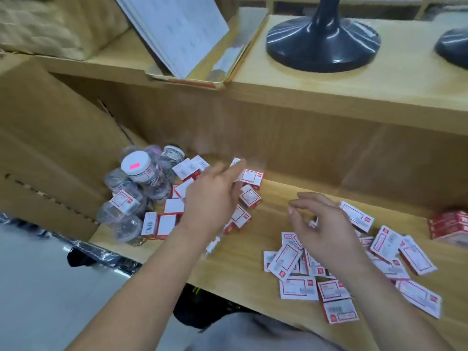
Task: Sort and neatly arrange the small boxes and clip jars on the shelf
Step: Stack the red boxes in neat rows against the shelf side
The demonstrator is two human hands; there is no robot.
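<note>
Shelf (pixel 243 252) state: clip jars (pixel 138 171) are heaped at centre left against a cardboard carton (pixel 50 148), several on their sides, with a stray box (pixel 124 202) lodged among them. Cube-shaped small boxes (pixel 249 196) are scattered just right of the jars. Flat boxes (pixel 286 258) are strewn at lower right, overlapping. Nothing looks lined up yet.

Left hand (pixel 215 196): held over the small boxes. A white box edge is seen at the index fingertip, but blur hides the thumb, so it cannot be told whether the grip is closed on it.
Right hand (pixel 326 226): hovered above the flat boxes, fingers loosely curled, grip relaxed, nothing plainly held.

Risks, as judged:
- Jar heap looks unstable. If nudged by the left wrist, round jars could be sent rolling off the open front edge.
- Flat boxes near the front edge could be swept off by the right forearm.
- Both box types carry the same red-white print, so they could be mixed if sorted fast.
- The stray box may be missed.
</note>
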